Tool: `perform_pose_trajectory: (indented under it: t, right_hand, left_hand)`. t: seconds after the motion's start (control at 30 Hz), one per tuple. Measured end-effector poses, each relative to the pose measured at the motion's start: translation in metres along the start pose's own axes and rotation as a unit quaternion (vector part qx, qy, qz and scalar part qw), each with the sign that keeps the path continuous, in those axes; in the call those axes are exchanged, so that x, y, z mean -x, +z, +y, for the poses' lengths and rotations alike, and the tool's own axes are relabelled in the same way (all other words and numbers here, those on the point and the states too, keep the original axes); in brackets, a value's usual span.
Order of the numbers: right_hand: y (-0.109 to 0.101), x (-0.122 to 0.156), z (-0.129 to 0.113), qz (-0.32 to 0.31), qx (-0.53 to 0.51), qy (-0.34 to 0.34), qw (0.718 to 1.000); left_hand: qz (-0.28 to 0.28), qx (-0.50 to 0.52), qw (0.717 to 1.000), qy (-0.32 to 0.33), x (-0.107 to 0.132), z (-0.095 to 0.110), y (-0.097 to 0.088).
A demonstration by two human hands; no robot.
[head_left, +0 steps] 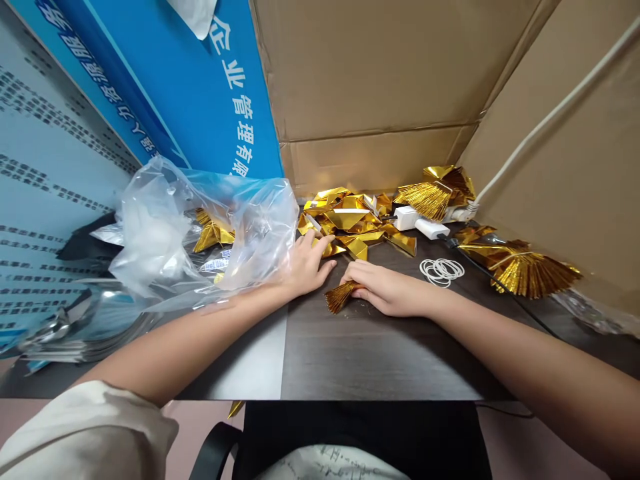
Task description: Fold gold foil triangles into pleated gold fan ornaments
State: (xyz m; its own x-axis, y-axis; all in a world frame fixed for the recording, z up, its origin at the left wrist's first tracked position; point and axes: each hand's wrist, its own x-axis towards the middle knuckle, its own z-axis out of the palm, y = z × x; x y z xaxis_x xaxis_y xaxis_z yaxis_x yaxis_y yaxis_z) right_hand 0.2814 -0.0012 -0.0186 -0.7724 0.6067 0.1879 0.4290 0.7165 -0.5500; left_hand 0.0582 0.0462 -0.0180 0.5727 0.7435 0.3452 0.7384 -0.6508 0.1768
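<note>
- Your left hand (306,265) is open now, fingertips on the gold foil pile (353,223).
- Your right hand (386,289) covers a pleated gold foil fan (339,297): grip hidden, can't tell!

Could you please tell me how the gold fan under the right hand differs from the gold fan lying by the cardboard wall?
The fan under the right hand looks smaller than the fan by the wall. The right hand rests on the first; no hand touches the second. A thin band circles the second; none shows on the first. Both are pleated gold foil.
</note>
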Motion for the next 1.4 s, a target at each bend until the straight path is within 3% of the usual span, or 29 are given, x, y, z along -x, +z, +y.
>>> perform_pose_trajectory:
  t: [0.3,0.57,0.77,0.97,1.03,1.17,1.4]
  right_hand:
    - [-0.007,0.002,0.008,0.012,0.000,0.013,1.000]
    - [-0.009,0.002,0.006,0.000,0.004,0.024,1.000]
    - [-0.012,0.002,0.004,-0.005,-0.003,0.025,1.000]
    - [-0.012,0.002,0.002,-0.011,-0.003,0.024,1.000]
    - [-0.013,0.002,0.000,-0.007,-0.007,0.016,1.000]
    - [-0.015,0.003,-0.004,0.016,-0.002,-0.006,1.000]
    - [-0.015,0.003,-0.004,-0.033,-0.033,-0.016,0.999]
  left_hand:
    - [-0.032,-0.012,0.999,0.037,0.008,-0.006,-0.004]
    - [0.027,-0.014,0.998,0.063,0.013,-0.018,0.000]
    - [0.060,0.070,0.994,0.056,0.013,-0.023,-0.004]
    - [0.117,0.215,0.970,-0.007,0.011,-0.029,-0.007]
    - [0.103,0.284,0.953,-0.032,0.010,-0.033,-0.001]
    - [0.011,0.386,0.918,-0.093,0.012,-0.038,0.011]
    - [-0.002,0.287,0.956,-0.064,0.013,-0.028,0.001]
